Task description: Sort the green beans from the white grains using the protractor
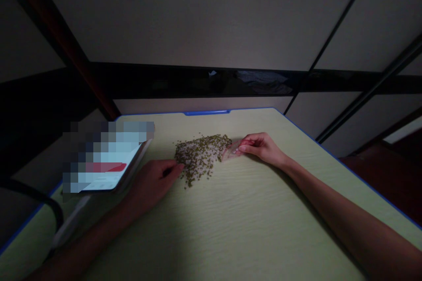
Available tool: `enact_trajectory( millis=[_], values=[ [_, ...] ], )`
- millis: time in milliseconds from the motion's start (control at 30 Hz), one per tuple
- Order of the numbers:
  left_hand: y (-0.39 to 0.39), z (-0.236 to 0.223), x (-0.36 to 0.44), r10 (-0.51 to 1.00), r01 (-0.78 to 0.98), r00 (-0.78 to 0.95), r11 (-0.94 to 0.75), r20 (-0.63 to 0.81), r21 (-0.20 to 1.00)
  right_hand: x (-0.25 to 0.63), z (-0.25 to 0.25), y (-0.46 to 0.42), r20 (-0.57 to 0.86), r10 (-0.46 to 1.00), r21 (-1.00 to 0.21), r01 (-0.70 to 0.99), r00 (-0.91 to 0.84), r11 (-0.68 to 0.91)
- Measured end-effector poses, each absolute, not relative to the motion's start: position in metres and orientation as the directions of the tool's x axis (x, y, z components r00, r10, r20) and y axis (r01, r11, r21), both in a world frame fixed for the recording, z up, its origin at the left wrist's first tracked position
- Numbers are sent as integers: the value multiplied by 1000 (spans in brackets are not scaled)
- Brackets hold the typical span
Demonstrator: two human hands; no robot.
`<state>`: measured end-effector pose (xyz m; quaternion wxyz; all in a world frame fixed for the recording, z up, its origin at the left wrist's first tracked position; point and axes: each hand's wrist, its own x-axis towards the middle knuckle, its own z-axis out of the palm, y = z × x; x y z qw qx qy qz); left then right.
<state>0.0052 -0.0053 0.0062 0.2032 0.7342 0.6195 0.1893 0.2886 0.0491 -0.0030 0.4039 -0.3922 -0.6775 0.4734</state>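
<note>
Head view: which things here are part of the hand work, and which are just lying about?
In the work:
- pile of small green and pale bits
- see-through packet, pinched by the right hand
- left hand, at the pile's left edge
- table, under the pile

Apparently just lying about:
- lit screen, on the left
- dark curved cord, far left

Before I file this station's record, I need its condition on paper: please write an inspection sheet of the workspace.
Surface: pale wood-look table with blue edging.
Materials: pile of small green and pale bits, loosely spread; clear plastic, perhaps a bag, at its right edge.
Clutter: lit-screen device at left, partly pixelated.
Hands: left hand at the pile's left edge; right hand pinching the clear plastic.
Cables: dark curved strip at left; unclear whether a cable.
Surroundings: pale panels, dim light.
</note>
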Motion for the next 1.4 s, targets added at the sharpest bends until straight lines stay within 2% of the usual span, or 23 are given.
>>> enact_trajectory(
  millis=[900,1400],
  values=[
    [-4,3,4,986,830,164,-156,34,536,282,-5,46,186,892,-942,185,-411,281],
    [-6,7,5,986,834,160,-156,39,529,273,-4,42,195,916,-943,190,-350,274]
  ],
)
